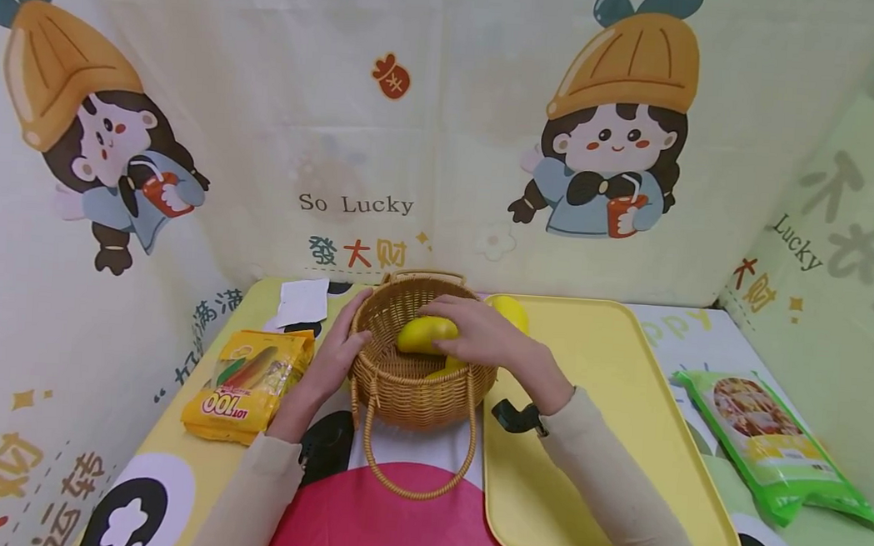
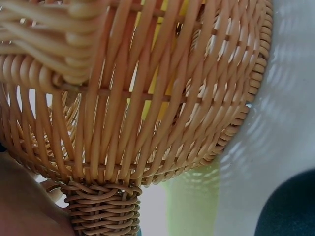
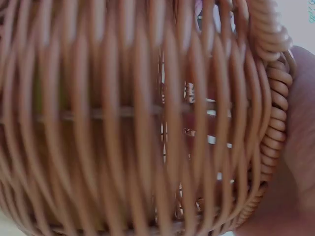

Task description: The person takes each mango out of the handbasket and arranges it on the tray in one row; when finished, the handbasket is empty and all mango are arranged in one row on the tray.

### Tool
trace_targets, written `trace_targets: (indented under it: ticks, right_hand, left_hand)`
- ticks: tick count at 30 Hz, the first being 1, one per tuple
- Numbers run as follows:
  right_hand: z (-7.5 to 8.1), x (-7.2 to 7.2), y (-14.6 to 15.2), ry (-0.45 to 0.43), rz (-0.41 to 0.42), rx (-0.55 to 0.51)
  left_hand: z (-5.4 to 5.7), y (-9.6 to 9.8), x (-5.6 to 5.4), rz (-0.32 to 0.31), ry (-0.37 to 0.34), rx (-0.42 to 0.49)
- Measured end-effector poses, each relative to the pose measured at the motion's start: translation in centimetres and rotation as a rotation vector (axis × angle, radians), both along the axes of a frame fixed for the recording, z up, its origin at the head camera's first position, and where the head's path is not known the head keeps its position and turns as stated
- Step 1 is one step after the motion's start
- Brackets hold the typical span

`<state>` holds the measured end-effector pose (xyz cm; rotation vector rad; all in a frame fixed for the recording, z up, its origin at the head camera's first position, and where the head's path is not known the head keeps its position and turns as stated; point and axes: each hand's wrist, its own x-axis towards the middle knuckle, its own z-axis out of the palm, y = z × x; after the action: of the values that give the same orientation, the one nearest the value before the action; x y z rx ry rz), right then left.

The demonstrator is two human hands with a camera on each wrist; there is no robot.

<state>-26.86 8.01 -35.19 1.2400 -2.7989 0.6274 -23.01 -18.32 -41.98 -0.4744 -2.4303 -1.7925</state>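
A wicker basket (image 1: 414, 401) with two looped handles stands in the middle of the table. My left hand (image 1: 336, 352) grips its left rim, thumb over the edge and fingers along the outside. Over the opening, my right hand (image 1: 482, 330) holds a yellow mango (image 1: 420, 336) inside the basket, fingers over its top and thumb at its near side. More yellow fruit (image 1: 452, 366) lies lower in the basket, partly hidden by the right hand. Both wrist views are filled by the woven basket wall (image 2: 162, 93), with yellow showing through the gaps in the left one.
Right of the basket lies a yellow tray (image 1: 582, 482), with another yellow fruit (image 1: 510, 313) at its far left corner. A green food packet (image 1: 780, 444) is beyond the tray. On the left are an orange-yellow snack bag (image 1: 250, 383) and a white paper piece (image 1: 303, 302).
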Motion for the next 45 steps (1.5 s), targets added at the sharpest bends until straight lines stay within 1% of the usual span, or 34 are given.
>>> trace_targets:
  ticks: [2, 6, 11, 14, 17, 20, 23, 26, 28, 30, 33, 35, 37, 40, 45]
  right_hand:
    - [0.1, -0.2, -0.2, -0.031, 0.024, 0.04]
    - [0.5, -0.6, -0.6, -0.054, 0.051, 0.137]
    - [0.8, -1.0, -1.0, -0.096, 0.067, 0.265]
    - [1.0, -1.3, -1.2, -0.144, 0.065, 0.357]
    - [1.3, -1.5, -1.3, -0.192, 0.059, 0.426]
    - [1.7, -1.6, -1.5, -0.245, 0.03, 0.464]
    - [2.0, -1.6, -1.7, -0.273, 0.005, 0.507]
    - [2.3, -1.4, -1.9, -0.249, 0.008, 0.567]
    - [2.4, -1.2, -2.1, -0.225, 0.007, 0.597]
    - [2.5, -1.1, -2.3, -0.195, 0.004, 0.621]
    - [2.4, -1.1, -2.5, -0.163, 0.0, 0.64]
    - [2.3, -1.1, -2.6, -0.134, 0.004, 0.664]
    - [2.2, -1.0, -2.7, -0.108, 0.009, 0.686]
    - [2.2, -0.8, -2.8, -0.089, -0.004, 0.708]
    - [2.4, -0.6, -2.9, -0.135, -0.045, 0.731]
  left_hand:
    - [-0.1, 0.0, 0.0, 0.005, 0.004, -0.001]
    - [-0.2, -0.1, -0.1, 0.008, 0.006, -0.008]
    - [-0.3, -0.1, -0.2, 0.004, 0.009, -0.007]
    - [-0.4, -0.1, -0.2, 0.005, 0.007, -0.005]
    - [-0.4, -0.1, -0.2, 0.002, 0.008, -0.001]
    - [-0.3, -0.1, -0.3, 0.001, 0.014, -0.005]
    - [-0.4, -0.1, -0.3, 0.007, 0.017, -0.013]
    - [-0.4, -0.1, -0.2, 0.009, 0.019, -0.016]
    - [-0.2, -0.1, -0.1, 0.009, 0.01, -0.017]
    - [0.5, 0.0, 0.3, 0.007, 0.003, -0.013]
    - [1.9, 0.3, 1.2, 0.002, -0.008, -0.019]
    - [2.4, 0.5, 1.6, -0.002, -0.006, -0.025]
    - [2.6, 0.6, 1.8, -0.007, -0.002, -0.029]
    - [2.6, 0.6, 1.8, -0.008, 0.004, -0.027]
    - [2.7, 0.7, 1.9, -0.01, 0.004, -0.021]
